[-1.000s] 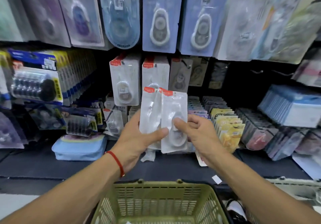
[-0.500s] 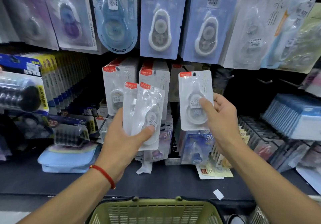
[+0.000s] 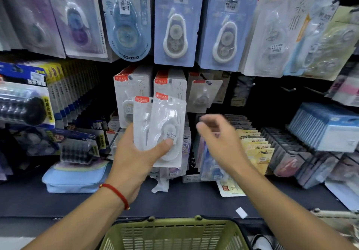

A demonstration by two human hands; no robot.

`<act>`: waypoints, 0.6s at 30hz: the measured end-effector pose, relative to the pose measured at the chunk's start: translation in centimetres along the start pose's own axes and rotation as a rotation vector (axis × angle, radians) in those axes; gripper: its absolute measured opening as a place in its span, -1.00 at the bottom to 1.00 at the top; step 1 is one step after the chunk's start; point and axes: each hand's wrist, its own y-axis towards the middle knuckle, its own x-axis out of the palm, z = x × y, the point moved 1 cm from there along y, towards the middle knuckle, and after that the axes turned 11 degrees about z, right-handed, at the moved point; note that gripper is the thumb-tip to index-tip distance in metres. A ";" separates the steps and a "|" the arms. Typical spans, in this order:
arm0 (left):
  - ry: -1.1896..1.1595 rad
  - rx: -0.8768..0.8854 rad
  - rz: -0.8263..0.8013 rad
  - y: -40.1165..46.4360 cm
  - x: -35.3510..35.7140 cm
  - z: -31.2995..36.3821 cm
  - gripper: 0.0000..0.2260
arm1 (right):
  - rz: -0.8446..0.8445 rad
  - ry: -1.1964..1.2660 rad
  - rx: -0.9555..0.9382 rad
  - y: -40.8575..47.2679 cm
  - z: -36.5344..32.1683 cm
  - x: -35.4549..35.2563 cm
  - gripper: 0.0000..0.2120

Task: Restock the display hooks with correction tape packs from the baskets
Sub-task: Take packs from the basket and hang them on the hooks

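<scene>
My left hand [image 3: 134,156] grips a small stack of white correction tape packs [image 3: 161,127] with red labels, thumb pressed across the front pack. Behind them, two display hooks carry rows of the same packs [image 3: 169,84]. A single pack [image 3: 204,94] hangs on the hook just to the right. My right hand [image 3: 217,143] hovers blurred below that pack, fingers loosely curled and holding nothing. A green basket [image 3: 174,232] sits at the bottom edge below my arms.
Larger blue and purple tape packs [image 3: 174,26] hang on the row above. Bare hooks [image 3: 289,89] stick out at the right. Yellow card packs [image 3: 256,152] and blue boxes [image 3: 328,127] stand in racks on the dark shelf [image 3: 174,201]. A light-blue pouch [image 3: 73,179] lies at the left.
My right hand took one pack from the left hand's stack, lifted it to the third hook and let go. The pack now hangs there and the hand has dropped away empty.
</scene>
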 end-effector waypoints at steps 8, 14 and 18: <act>-0.052 -0.086 -0.061 -0.7 0.6 0.1 -0.45 | -0.255 0.228 0.150 -2.7 0.7 0.8 -0.86; 0.025 -0.124 0.030 0.0 -0.6 -0.4 -0.56 | 0.102 0.342 0.163 -0.4 0.7 -1.2 -0.85; 0.012 -0.143 0.059 0.2 -0.8 -0.3 -0.53 | 0.160 0.389 0.209 0.7 0.8 -2.1 -0.82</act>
